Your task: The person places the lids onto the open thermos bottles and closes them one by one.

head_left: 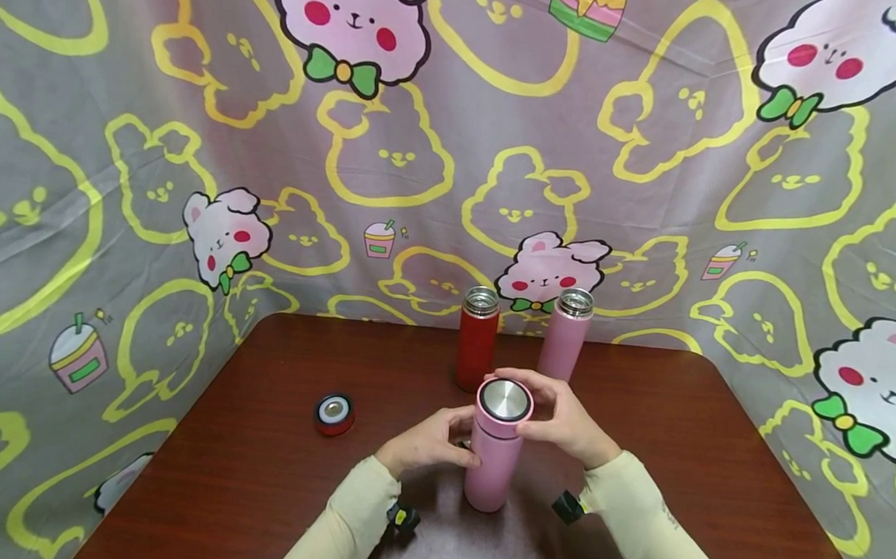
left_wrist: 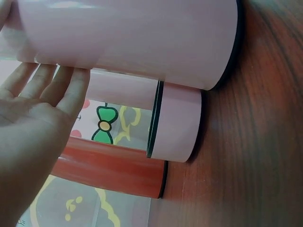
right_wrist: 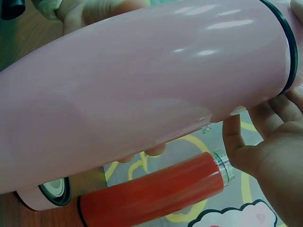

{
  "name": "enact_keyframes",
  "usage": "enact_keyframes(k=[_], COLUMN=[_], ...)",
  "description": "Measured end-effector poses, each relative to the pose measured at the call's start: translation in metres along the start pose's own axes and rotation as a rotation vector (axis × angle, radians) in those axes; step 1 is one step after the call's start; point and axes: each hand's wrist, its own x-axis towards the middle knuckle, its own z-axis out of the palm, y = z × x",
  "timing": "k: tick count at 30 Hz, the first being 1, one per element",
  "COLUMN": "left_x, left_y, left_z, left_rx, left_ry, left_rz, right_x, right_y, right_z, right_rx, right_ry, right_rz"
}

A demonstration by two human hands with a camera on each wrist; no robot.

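Note:
A pink thermos stands upright near the front middle of the table, its pink lid with a round steel top in place. Around the side of its body my left hand grips, thumb in front and fingers behind. My right hand holds the lid from the right, fingers at its far side and thumb at the near side. In the left wrist view a loose pink lid sits on the table beyond the thermos; the thermos hides it almost fully in the head view.
Behind the hands stand a red thermos and another pink thermos, both lidless with bare steel necks. A red lid lies upside down on the left of the brown table. Patterned cloth walls the table's back and sides.

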Motion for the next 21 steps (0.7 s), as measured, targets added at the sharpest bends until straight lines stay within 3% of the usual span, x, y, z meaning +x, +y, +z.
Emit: enact_keyframes(k=[8, 16, 21], left_x=[-0.003, -0.003, -0.003], left_y=[0.018, 0.018, 0.017], left_z=[0.004, 0.005, 0.006], left_rx=[0.012, 0.007, 0.011], left_ry=[-0.002, 0.003, 0.005], left_rz=[0.011, 0.026, 0.035], right_x=[-0.003, -0.005, -0.009], right_y=[-0.003, -0.011, -0.008], right_z=[0.005, 0.013, 0.016], right_rx=[-0.12, -0.259, -0.31], right_ry=[0.098, 0.185, 0.238], right_rz=[-0.003, -0.012, 0.031])
